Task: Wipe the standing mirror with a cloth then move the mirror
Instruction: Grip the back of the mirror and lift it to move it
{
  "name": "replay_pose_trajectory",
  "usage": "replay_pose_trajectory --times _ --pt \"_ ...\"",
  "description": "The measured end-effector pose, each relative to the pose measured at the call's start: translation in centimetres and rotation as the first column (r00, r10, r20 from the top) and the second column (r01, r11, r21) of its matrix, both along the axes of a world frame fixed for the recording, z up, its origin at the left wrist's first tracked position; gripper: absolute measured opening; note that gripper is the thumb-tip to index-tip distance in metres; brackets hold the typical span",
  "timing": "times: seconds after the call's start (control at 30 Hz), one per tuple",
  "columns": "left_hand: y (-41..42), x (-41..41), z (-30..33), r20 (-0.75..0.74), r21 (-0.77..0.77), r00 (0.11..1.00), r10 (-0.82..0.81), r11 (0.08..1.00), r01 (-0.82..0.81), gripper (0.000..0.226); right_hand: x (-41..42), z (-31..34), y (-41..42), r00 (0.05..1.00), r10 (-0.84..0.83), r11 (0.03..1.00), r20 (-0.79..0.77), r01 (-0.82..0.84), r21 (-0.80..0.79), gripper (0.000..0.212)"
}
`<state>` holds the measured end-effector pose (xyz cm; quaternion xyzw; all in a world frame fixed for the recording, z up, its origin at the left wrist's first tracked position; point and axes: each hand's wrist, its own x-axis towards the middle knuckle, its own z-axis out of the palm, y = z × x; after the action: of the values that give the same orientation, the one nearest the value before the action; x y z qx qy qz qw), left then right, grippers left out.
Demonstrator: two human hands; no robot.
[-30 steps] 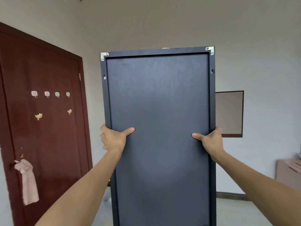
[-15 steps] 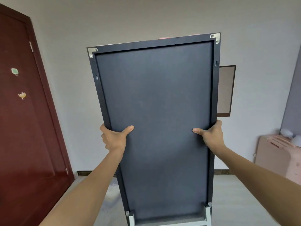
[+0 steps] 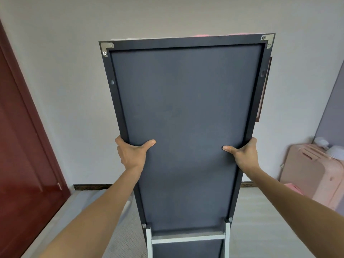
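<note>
Both hands are on the mirror right now, so this looks like the "move it" half of the job. Left hand [image 3: 132, 154] grips the left edge of the frame, thumb flat on the dark back panel, fingers curled round the front out of sight. Right hand [image 3: 244, 153] does the same on the right edge. The standing mirror [image 3: 186, 118] has its back to the camera and leans a bit, with its white stand [image 3: 188, 239] showing at the bottom. Can't tell if it's off the floor [image 3: 260, 229] or resting on it. The glass side is hidden, so no way to check the wiping, though something pink [image 3: 202, 35] peeks over the top edge, maybe the cloth. Further off there's a pink suitcase [image 3: 314, 175] on the right, a red door [image 3: 24, 146] on the left and the wall [image 3: 65, 81] behind. I'd guess what's left is setting it down.
</note>
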<state>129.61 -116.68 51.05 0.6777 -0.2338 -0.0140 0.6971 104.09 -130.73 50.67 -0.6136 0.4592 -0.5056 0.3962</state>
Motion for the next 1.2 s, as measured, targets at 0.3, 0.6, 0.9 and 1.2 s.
replay_pose_trajectory --times 0.3,0.6,0.9,1.2 --pt "-2.9 1.4 -1.9 -0.111 -0.036 0.986 -0.122 0.992 0.119 0.075 1.0 -3.0 -2.7 0.988 0.038 0.999 0.150 -0.042 0.023 0.052" --pt "-7.5 4.6 -4.0 -0.378 -0.015 0.918 -0.118 0.993 0.121 0.072 4.1 -5.4 -7.4 0.956 -0.022 0.973 0.293 -0.047 0.228 0.038" --pt "-14.8 9.4 -3.5 -0.419 -0.037 0.892 -0.171 0.984 0.172 0.065 7.7 -5.5 -14.5 0.965 -0.098 0.971 0.245 0.038 0.238 0.047" --pt "-23.2 11.2 0.9 -0.381 -0.085 0.897 -0.225 0.974 0.208 0.065 9.6 -1.0 -22.5 0.957 -0.146 0.980 0.249 0.105 0.167 0.048"
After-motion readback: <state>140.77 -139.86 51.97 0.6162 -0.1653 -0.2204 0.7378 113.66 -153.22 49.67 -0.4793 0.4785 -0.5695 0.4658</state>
